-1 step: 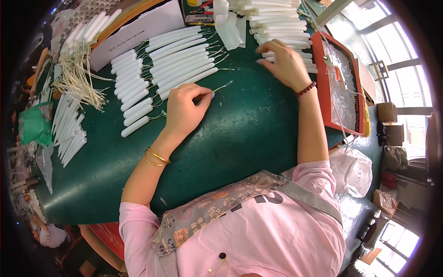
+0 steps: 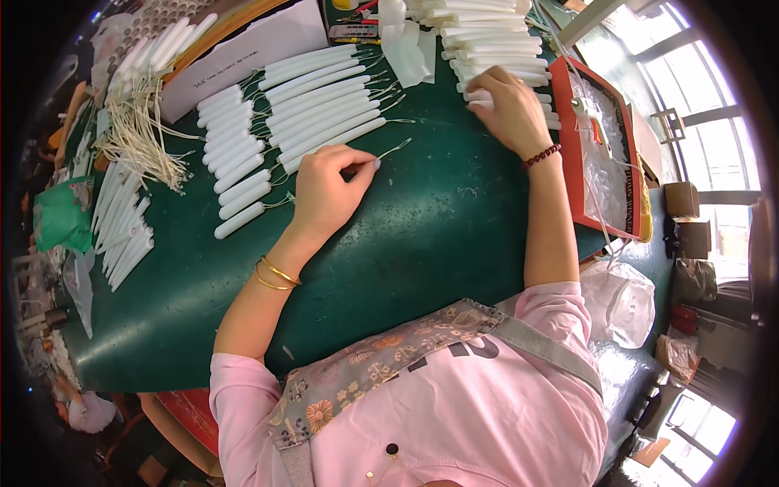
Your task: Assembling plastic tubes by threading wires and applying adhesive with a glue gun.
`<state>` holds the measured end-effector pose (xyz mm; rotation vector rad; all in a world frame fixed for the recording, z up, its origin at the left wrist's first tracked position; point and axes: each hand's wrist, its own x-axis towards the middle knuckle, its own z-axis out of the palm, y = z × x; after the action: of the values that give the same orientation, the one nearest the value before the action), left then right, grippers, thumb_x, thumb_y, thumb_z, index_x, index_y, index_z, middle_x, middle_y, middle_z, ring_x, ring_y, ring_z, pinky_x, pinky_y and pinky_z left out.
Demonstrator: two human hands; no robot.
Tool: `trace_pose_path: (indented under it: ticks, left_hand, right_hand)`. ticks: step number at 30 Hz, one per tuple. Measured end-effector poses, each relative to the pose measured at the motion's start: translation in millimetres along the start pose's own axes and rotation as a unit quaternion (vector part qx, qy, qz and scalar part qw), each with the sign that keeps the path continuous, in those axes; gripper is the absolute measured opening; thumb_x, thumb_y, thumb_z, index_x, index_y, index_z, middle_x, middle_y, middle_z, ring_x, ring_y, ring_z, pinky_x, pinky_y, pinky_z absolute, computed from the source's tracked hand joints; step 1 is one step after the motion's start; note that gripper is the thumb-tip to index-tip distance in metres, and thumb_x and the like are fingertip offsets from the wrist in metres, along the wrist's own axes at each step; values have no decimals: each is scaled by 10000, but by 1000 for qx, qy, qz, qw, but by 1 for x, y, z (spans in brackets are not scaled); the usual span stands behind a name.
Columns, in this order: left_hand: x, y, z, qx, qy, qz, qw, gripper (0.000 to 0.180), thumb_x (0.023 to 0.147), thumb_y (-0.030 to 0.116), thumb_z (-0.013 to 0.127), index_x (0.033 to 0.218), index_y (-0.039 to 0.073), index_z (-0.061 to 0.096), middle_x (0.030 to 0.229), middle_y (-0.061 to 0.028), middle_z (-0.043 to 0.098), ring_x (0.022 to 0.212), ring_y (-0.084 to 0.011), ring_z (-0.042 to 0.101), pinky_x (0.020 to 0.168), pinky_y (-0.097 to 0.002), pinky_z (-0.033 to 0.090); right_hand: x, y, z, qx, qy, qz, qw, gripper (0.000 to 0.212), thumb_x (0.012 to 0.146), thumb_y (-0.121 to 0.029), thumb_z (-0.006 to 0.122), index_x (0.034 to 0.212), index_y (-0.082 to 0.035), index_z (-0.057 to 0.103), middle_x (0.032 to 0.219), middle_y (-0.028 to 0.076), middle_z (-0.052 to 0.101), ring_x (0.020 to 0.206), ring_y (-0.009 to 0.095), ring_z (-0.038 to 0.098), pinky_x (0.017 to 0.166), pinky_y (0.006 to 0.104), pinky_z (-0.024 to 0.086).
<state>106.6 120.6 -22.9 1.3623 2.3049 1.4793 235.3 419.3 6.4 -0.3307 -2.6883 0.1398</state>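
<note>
My left hand (image 2: 329,188) is closed in a pinch on a thin pale wick (image 2: 396,149), whose looped end sticks out past the fingertips. What lies under that palm is hidden. Just beyond it, white candles (image 2: 329,108) lie side by side in a slanted row, their wicks pointing right. Shorter white candles (image 2: 238,191) form a second row to the left. Over at the right, my right hand (image 2: 513,112) reaches to a stack of white sticks (image 2: 487,49). Its thumb and fingers are closed around the end of one white candle (image 2: 482,96).
A bundle of cream cords (image 2: 146,146) and loose white sticks (image 2: 128,235) lie at the left, near a green bag (image 2: 63,215). A white paper sign (image 2: 243,65) stands behind the rows. The red box (image 2: 572,154) with clear plastic is beside my right forearm.
My right hand has moved slightly right, its thumb and fingers closing around a candle end. The left hand keeps its pinch on the wick, almost unmoved.
</note>
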Motion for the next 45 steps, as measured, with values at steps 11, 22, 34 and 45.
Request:
trace_pose_path:
  ticks: [11, 22, 34, 45]
  left_hand:
    - [0, -11, -6, -50, 29, -59, 997, 108, 906, 171, 824, 939, 68, 828, 859, -68, 767, 728, -182, 671, 682, -320, 536]
    - [0, -8, -3, -13, 19, -18, 1000, 91, 888, 124, 830, 942, 51, 827, 837, -64, 760, 693, -168, 642, 662, -303, 520]
    - [-12, -11, -84, 196, 20, 83, 977, 169, 834, 192, 860, 963, 88, 826, 995, -47, 789, 939, -264, 717, 829, -421, 508]
    - [-57, -50, -99, 203, -40, 100, 973, 138, 854, 126, 825, 977, 65, 806, 921, -30, 732, 925, -245, 672, 812, -382, 498]
  right_hand:
    - [1, -63, -39, 307, 228, 30, 924, 210, 1076, -42, 590, 1285, -21, 602, 1063, 129, 765, 773, 109, 626, 701, 259, 517]
    - [-3, -21, -17, 576, 224, 96, 780, 235, 1107, -46, 531, 1329, 28, 517, 1118, 223, 738, 774, 163, 635, 715, 298, 539]
    - [-6, -51, 31, 691, -70, 184, 695, 209, 1042, 0, 557, 1246, 32, 592, 1204, 197, 712, 872, 181, 711, 808, 299, 598]
    - [-4, -59, 43, 533, -304, 160, 773, 326, 995, 37, 669, 1316, -12, 650, 1084, 52, 726, 773, 68, 672, 706, 214, 558]
